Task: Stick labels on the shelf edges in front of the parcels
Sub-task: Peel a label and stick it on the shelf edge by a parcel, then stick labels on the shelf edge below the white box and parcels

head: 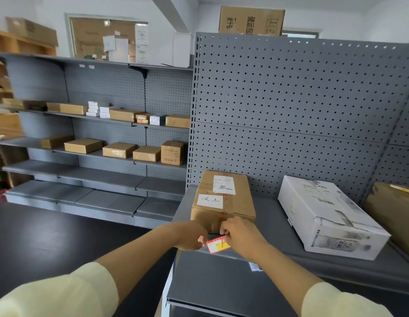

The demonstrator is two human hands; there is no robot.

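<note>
So both hands are pinching the red-and-yellow label (218, 245): left hand (191, 235) on its left end, right hand (241, 236) on its top corner. It's right at the shelf edge (347, 269), just in front of the brown parcel (224, 202). Open shelf (269, 213) lies between that parcel and the white box (329, 216).

A storeroom of grey shelving (107, 177) under white walls (50, 10).
A perforated grey back panel (290, 99) rises close at right; dark floor (50, 236) below, a wooden rack (16, 43) far left, a window (89, 37) behind.
</note>
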